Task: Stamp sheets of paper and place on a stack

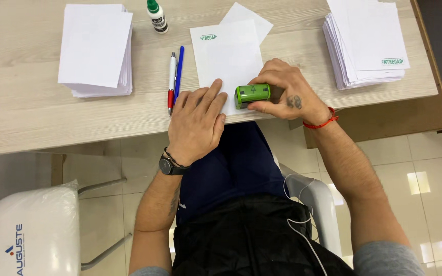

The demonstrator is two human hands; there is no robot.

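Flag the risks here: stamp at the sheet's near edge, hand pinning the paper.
1. The green stamp sits at the sheet's near corner by the table edge; the print might run off the paper.
2. The left hand pins only the near edge, so the sheet could pivot.
3. The ink bottle stands near the blank stack; tipping could stain it.

An office setting is indicated. A pale wood-grain desk (26, 102) is seen, with a stack of white paper sheets (95, 48) near its left end and a second stack of stamped sheets (367, 43) at its right edge. Two pens (175, 76) and a small ink bottle (156, 16) are laid near the far edge. Beige floor tiles (425, 174) and a white chair (26, 235) are visible below.
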